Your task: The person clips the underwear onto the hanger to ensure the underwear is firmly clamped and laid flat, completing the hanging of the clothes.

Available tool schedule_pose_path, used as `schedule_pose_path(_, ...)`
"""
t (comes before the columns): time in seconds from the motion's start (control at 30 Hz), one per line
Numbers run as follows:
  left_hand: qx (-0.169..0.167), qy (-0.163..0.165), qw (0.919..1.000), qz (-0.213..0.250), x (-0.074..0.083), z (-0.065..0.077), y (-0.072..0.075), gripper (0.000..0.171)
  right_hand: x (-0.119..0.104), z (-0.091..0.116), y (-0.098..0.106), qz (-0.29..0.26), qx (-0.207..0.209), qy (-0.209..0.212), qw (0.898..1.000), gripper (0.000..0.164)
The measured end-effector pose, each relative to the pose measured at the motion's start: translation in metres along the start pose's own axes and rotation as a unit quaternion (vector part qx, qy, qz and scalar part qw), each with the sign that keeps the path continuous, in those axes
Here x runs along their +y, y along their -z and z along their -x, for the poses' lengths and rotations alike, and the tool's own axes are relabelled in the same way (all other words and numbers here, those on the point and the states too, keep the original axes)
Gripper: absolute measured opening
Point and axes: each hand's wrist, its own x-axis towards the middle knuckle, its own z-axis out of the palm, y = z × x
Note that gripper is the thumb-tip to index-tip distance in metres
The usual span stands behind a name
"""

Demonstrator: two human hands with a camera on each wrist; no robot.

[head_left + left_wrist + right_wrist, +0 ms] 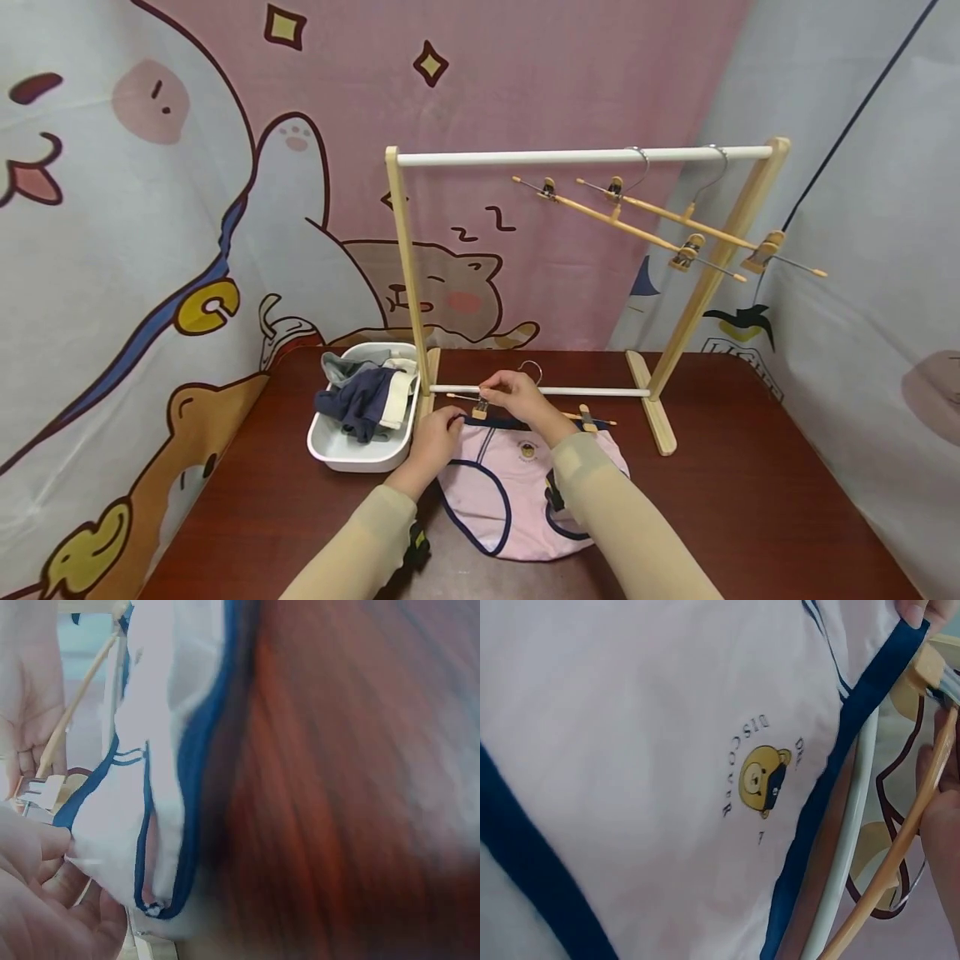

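Observation:
Pink underpants (525, 517) with navy trim and a small bear print lie over the table's front part, waistband away from me. My left hand (433, 443) pinches the left corner of the navy waistband, lifting it, as the left wrist view shows. A wooden clip hanger (900, 844) runs along just beyond the waistband. My right hand (523, 398) grips the hanger's left clip (480, 408) with thumb and fingers, close to that raised corner. The hanger's right clip (587, 419) sits at the right part of the waistband.
A wooden rack (408, 275) with a white top rail stands behind, two clip hangers (617, 218) hanging at its right. Its low white bar (592, 392) runs just behind my hands. Left of it, a white basin (362, 458) holds folded navy, grey and cream clothes (363, 404).

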Motion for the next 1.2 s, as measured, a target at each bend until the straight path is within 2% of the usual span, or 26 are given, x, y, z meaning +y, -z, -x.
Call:
schedule_pose_path(0.17,-0.014,0.0,0.9996,0.023,0.004,-0.002,0.002,0.01,0.017,-0.007,-0.001,-0.031,-0.013,-0.007,0.999,0.019)
schedule_pose_path(0.27,-0.02,0.015,0.9988,0.041,0.005,-0.003,0.003,0.01,0.019,-0.008,-0.002,-0.033,-0.014,-0.003,0.999,0.019)
schedule_pose_path(0.4,-0.009,0.045,0.9962,0.074,0.006,-0.003,0.003,0.01,0.019,-0.008,-0.002,-0.017,-0.013,0.007,1.0,0.017)
schedule_pose_path(0.63,0.026,0.055,0.9915,0.115,0.005,-0.003,-0.001,0.01,0.021,-0.008,-0.002,0.008,-0.017,0.006,1.0,0.017)
schedule_pose_path(0.73,0.033,0.08,0.9877,0.13,0.005,-0.002,-0.001,0.011,0.02,-0.008,-0.002,0.035,-0.023,0.005,0.999,0.019)
schedule_pose_path(0.93,0.05,0.106,0.988,0.101,0.004,-0.001,0.0,0.011,0.02,-0.007,-0.004,0.112,-0.021,0.003,0.994,0.025)
schedule_pose_path(1.0,0.05,0.117,0.986,0.107,0.004,0.0,0.0,0.012,0.02,-0.007,-0.007,0.144,-0.017,0.0,0.989,0.028)
schedule_pose_path(1.07,0.053,0.128,0.9831,0.12,0.005,0.001,0.0,0.018,0.021,-0.006,-0.01,0.183,-0.013,-0.001,0.983,0.03)
schedule_pose_path(1.2,0.057,0.143,0.9775,0.144,0.007,0.002,0.0,0.035,0.021,-0.004,-0.015,0.216,-0.013,-0.012,0.976,0.037)
